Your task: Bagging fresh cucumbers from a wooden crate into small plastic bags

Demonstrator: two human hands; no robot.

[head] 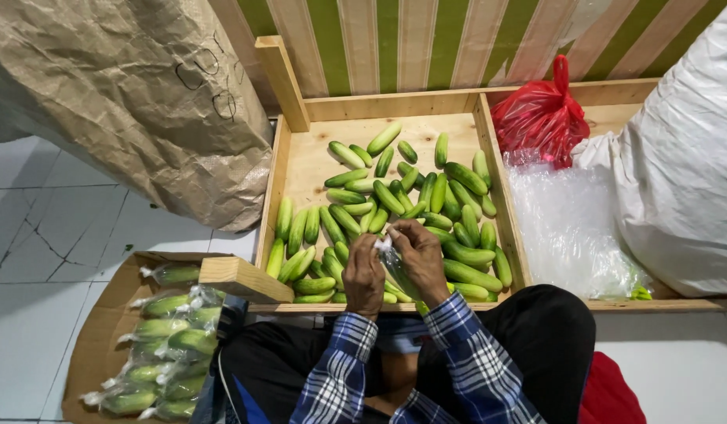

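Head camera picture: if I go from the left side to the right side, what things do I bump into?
Brown paper sack → cardboard box of bagged cucumbers → wooden tray of loose cucumbers → red plastic bag → big white sack.

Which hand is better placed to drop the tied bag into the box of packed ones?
Left, probably. The left hand sits on the side of the cardboard box holding packed cucumbers. The right hand pinches the bag top and lies farther from the box. Both hands grip the bag.
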